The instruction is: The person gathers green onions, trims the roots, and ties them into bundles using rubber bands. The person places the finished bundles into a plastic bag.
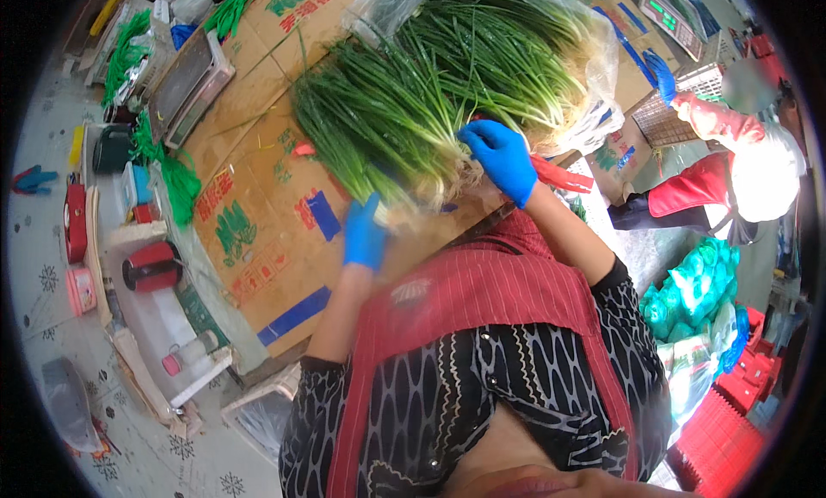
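Many green onions (387,120) lie on a cardboard-covered table (258,240), with leaves towards the far left and pale roots towards me. Part of the pile rests in a clear plastic bag (603,91). My left hand (366,236), in a blue glove, closes round the white ends of the nearest stalks; roots beside it are blurred. Over the root ends in the middle of the pile is my right hand (500,159), also blue-gloved, its fingers curled. Its fingertips are hidden, so I cannot tell whether it grips a stalk. A red strip (561,174) shows beside that wrist.
A weighing scale (197,88) and green ties (177,181) lie at the table's left side. Another scale (671,20) stands far right. A co-worker (716,162) with a blue glove is at a wicker-like basket (664,117). Red crates (723,440) are stacked lower right.
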Demonstrator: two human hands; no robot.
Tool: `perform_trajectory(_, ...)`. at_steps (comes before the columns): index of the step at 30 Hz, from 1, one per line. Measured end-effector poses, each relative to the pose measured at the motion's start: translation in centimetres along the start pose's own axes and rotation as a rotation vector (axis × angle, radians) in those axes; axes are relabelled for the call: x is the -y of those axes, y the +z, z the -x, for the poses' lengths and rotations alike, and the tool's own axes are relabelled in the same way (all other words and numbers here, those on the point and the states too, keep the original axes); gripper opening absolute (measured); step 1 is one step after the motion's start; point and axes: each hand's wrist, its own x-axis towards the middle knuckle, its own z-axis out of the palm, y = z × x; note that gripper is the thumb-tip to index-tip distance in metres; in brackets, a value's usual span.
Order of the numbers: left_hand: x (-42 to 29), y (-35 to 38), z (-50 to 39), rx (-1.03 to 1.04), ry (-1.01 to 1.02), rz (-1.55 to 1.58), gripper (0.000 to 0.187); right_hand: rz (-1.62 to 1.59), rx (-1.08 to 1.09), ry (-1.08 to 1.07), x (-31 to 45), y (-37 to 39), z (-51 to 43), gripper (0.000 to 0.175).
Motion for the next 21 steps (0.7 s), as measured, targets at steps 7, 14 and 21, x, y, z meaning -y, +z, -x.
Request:
perform_trajectory(7,-1.1,-2.0,1.4,-0.068,-0.431,0.511,0.034,0.222,0.336,-0.088,-1.4,2.3,4.3,0.026)
perform_trajectory(14,-3.9,-0.1,3.5,0.085,-0.257,0.623,0.029,-0.303,0.605,0.335,0.2,8.0,4.0,0.039)
perform_trajectory(21,-2.6,1.1,4.0,0.1,-0.409,0.906,0.034,-0.256,0.649,0.232,-2.6,10.0,4.9,0.035)
